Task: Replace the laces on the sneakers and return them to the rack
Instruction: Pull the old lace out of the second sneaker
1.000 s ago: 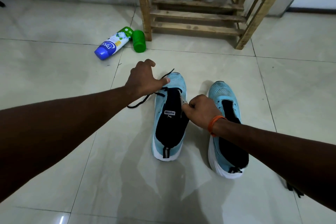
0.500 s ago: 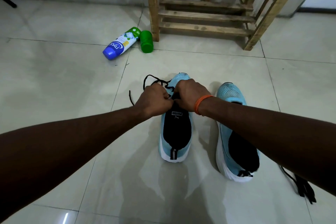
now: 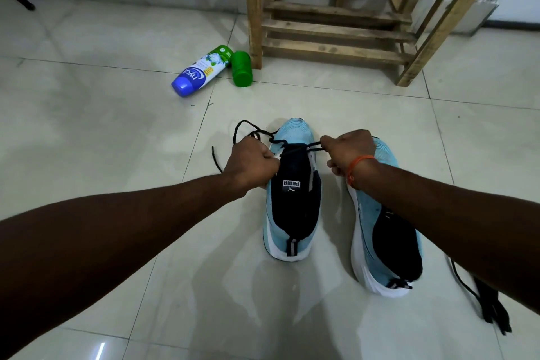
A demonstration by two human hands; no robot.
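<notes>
Glossy pale tile floor (image 3: 117,131). Light-blue knit sneaker, black tongue, white sole (image 3: 292,213), upright; its mate (image 3: 380,231) just beside. My left hand (image 3: 251,165) and right hand (image 3: 347,155), fingers curled, each pinch the thin black cord lace (image 3: 306,145), taut across the front eyelets between them. Beyond: slatted raw-wood rack (image 3: 336,29).
</notes>
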